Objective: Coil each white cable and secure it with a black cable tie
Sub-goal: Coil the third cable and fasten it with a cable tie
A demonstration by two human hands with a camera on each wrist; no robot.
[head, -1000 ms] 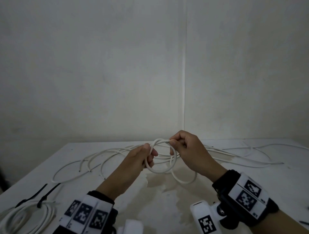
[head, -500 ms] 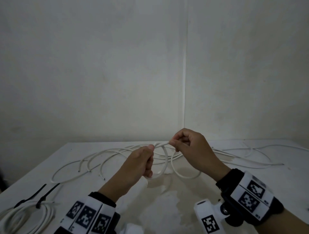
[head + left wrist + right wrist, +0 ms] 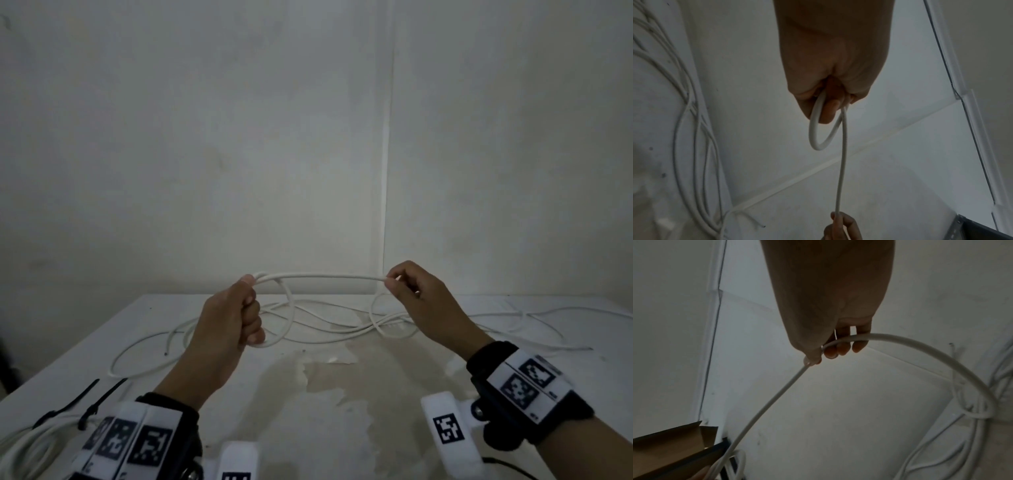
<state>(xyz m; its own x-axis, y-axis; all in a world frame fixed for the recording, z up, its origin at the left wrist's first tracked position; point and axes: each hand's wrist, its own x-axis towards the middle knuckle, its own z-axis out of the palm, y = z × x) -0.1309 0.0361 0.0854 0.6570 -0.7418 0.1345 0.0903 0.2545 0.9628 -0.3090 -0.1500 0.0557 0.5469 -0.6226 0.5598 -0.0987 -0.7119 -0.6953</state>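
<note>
A white cable (image 3: pixel 322 275) stretches level between my two hands above the table. My left hand (image 3: pixel 239 308) grips a small loop of it (image 3: pixel 286 318) in a fist; the left wrist view shows that loop (image 3: pixel 818 129) hanging from the curled fingers. My right hand (image 3: pixel 407 291) pinches the cable between thumb and fingers, and the cable (image 3: pixel 920 350) arcs down from it to the table. The rest of the cable lies tangled on the table (image 3: pixel 342 329). A coiled white cable (image 3: pixel 24 442) with two black cable ties (image 3: pixel 82 401) lies at the near left corner.
The white table (image 3: pixel 342 394) has a stained, peeling patch in the middle. A wall rises right behind it. A thin black item (image 3: pixel 503 466) lies near the front right edge. A cardboard flap (image 3: pixel 670 444) shows in the right wrist view.
My hands have moved apart: the right one slid right along the cable, the left one left, so the cable now runs taut between them. The loop in my left hand got smaller.
</note>
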